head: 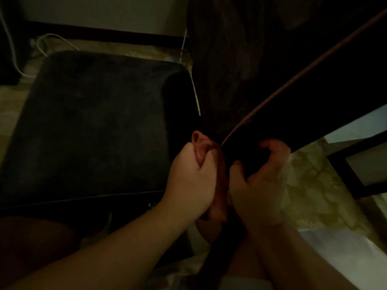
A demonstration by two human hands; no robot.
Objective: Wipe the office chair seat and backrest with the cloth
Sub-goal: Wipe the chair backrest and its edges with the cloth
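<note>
The scene is dim. The dark padded chair seat point(94, 122) fills the left and centre. The dark backrest point(251, 59), edged with a thin brown trim, rises at the upper right. My left hand point(188, 176) is closed around a reddish-pink cloth point(201, 143), pressing it where seat and backrest meet. More of the cloth hangs down between my two hands. My right hand point(257, 185) curls around the backrest's lower edge, fingers wrapped over the dark fabric.
White cables point(41, 45) trail on the floor behind the seat by a wall with a dark baseboard point(104, 32). Patterned pale flooring point(314, 195) shows at the right, crossed by a dark frame point(356, 164). My leg is at the lower left.
</note>
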